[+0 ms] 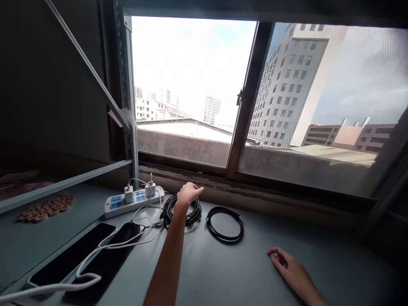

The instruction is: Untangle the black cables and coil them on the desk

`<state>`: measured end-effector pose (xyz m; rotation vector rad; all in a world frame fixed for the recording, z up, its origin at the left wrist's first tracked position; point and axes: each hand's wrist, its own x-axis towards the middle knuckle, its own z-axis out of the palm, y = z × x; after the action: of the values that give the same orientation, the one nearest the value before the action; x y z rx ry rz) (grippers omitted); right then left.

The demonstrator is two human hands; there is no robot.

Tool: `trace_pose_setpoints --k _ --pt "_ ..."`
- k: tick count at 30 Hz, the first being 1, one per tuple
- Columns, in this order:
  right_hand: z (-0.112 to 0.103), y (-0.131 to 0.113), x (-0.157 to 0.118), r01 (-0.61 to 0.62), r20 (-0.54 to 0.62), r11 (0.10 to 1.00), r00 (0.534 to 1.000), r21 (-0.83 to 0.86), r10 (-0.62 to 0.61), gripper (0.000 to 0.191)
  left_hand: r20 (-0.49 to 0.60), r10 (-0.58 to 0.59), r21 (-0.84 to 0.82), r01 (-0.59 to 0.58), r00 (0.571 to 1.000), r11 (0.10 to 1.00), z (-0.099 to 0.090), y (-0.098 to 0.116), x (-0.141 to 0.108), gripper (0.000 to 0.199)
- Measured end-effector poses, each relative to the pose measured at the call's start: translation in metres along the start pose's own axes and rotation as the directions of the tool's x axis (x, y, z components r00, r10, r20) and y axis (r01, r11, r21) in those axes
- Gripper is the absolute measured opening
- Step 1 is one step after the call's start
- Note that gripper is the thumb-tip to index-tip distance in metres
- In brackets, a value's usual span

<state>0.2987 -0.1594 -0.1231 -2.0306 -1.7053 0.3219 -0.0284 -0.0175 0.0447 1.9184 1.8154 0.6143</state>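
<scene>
L hand (188,193) closes on thick black coiled cable (183,210) by white power strip (134,200); R hand (291,270) rests open on grey worktop (223,272).

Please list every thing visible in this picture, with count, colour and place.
cable coil: 1, black, under left hand
loose cable: 1, black, table centre
power strip: 1, white and blue, by window
chargers: 2, white, in strip
phones: 2, black, table left
white cables: several, over phones
wooden mat: 1, brown, far left
table: 1, grey
window: 1, dark frame, behind
left hand: on coil
right hand: flat on table
</scene>
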Motion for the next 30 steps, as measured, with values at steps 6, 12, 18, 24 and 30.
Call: trace_pose_setpoints --k 6,12,18,24,30 --pt "0.002 0.016 0.006 -0.037 0.058 0.999 0.998 0.017 0.036 0.036 0.165 -0.151 -0.018 0.156 0.975 0.988 0.003 -0.031 0.026 0.036" --pt "-0.003 0.023 0.007 -0.038 0.074 0.994 0.997 0.105 0.030 0.039 0.276 -0.186 -0.057 0.209 0.943 0.976 0.034 -0.039 0.044 0.044" --pt "-0.007 0.020 0.009 -0.083 0.051 0.987 0.996 0.140 0.076 0.035 0.235 -0.198 -0.126 0.232 0.952 0.965 0.063 -0.039 0.048 0.030" --pt "-0.010 0.019 0.008 -0.069 0.059 0.982 0.997 0.178 0.059 0.040 0.079 -0.097 -0.442 0.122 0.992 0.889 0.027 -0.034 0.043 0.029" --pt "-0.004 0.020 0.010 -0.104 0.085 0.985 0.992 0.140 0.093 0.042 -0.172 0.009 -0.693 -0.127 0.985 0.710 -0.039 -0.010 -0.006 0.032"
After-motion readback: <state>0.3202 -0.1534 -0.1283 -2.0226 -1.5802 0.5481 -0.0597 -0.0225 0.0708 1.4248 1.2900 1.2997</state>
